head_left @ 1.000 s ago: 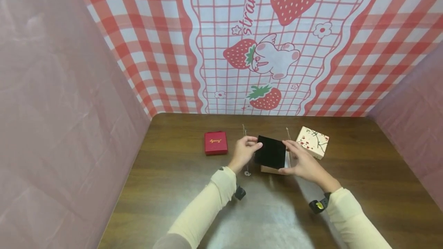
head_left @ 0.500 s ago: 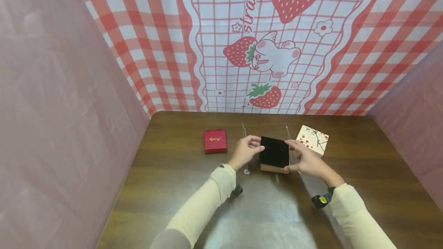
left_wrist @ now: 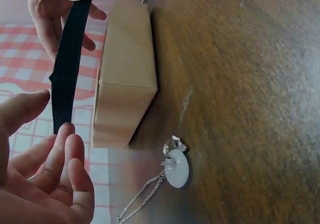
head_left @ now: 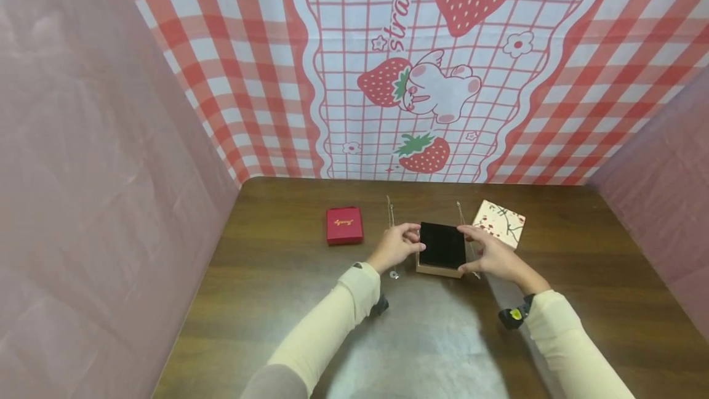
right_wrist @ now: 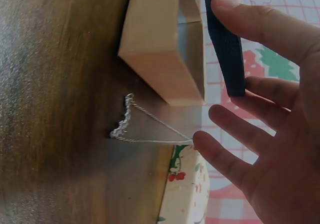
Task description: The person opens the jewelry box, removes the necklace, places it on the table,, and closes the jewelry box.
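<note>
A thin square black pad [head_left: 442, 245] is held over an open tan cardboard box [head_left: 437, 271]. My left hand [head_left: 397, 247] pinches the pad's left edge between thumb and fingers. At its right edge, my right hand [head_left: 492, 257] grips it, thumb on the near corner and fingers at the far one. Both wrist views show a gap between the pad [left_wrist: 70, 64] and the box [left_wrist: 127, 54]. Beside the left hand lies a silver necklace with a round white pendant [left_wrist: 177, 169]. A second silver chain [right_wrist: 122, 119] lies under the right hand.
A closed red box [head_left: 344, 226] with gold lettering sits to the left on the wooden table [head_left: 266, 288]. Behind the right hand lies a cream floral-patterned lid or box [head_left: 503, 221]. A strawberry-print checked cloth [head_left: 266, 79] hangs at the back.
Both hands have carried the black pad slightly right and toward me, bringing it from a skewed position into line over the tan box. The necklaces and other boxes stay put.
</note>
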`<state>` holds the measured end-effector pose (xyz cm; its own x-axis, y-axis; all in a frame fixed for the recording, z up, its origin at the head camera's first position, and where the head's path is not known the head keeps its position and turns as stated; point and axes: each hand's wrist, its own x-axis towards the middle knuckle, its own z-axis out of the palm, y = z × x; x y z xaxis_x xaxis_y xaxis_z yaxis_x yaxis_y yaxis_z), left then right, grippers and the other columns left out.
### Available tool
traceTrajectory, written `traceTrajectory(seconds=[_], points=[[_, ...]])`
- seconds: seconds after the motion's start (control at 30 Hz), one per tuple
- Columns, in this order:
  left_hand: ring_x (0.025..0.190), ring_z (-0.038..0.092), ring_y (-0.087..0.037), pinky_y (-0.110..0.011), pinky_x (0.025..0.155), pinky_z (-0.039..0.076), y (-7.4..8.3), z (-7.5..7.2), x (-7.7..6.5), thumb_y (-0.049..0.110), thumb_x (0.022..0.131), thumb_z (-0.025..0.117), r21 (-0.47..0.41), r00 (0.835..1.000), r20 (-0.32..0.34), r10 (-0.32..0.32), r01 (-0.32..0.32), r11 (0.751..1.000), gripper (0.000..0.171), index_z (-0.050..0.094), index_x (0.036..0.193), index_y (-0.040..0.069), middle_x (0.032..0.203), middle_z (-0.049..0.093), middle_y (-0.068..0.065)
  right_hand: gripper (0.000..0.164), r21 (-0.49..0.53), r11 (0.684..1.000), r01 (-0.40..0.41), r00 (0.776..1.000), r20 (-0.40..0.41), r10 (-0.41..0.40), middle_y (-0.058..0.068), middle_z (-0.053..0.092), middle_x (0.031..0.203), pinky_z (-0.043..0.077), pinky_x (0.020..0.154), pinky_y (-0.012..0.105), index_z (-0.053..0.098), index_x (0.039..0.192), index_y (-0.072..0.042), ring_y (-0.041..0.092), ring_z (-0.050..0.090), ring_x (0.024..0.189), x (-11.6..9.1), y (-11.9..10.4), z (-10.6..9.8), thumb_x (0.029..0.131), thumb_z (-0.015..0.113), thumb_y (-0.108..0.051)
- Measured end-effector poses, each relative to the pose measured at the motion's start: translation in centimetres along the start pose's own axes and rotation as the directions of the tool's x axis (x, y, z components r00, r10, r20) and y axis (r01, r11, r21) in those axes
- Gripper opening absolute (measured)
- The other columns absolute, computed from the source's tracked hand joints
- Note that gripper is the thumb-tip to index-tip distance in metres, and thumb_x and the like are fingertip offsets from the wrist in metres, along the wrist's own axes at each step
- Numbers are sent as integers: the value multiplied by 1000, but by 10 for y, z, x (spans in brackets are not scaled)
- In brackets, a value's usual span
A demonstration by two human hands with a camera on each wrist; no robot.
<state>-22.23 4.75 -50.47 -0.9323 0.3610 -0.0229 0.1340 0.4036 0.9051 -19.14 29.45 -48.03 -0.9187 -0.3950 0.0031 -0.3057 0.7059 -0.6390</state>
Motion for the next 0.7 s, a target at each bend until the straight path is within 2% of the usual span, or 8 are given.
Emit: traceTrajectory(seconds=[0.3, 0.7], points=[[85, 67, -10, -16, 71, 51, -4, 2, 2, 16, 84, 75, 24, 1000, 24, -20, 20, 1000, 52, 59, 132, 7, 103, 72, -9, 91, 16, 1000, 2, 1000, 7, -2, 33, 44, 141, 45, 94, 64, 40, 140, 11, 51, 49, 120, 4, 7, 4, 66, 88, -13], [87, 69, -14, -17, 74, 51, -6, 5, 3, 12, 80, 78, 48, 999, 21, -27, 26, 999, 56, 59, 132, 4, 101, 73, -10, 93, -19, 1000, -21, 1000, -1, 21, 30, 46, 142, 42, 98, 64, 42, 141, 7, 48, 52, 120, 5, 11, 9, 64, 89, -17]])
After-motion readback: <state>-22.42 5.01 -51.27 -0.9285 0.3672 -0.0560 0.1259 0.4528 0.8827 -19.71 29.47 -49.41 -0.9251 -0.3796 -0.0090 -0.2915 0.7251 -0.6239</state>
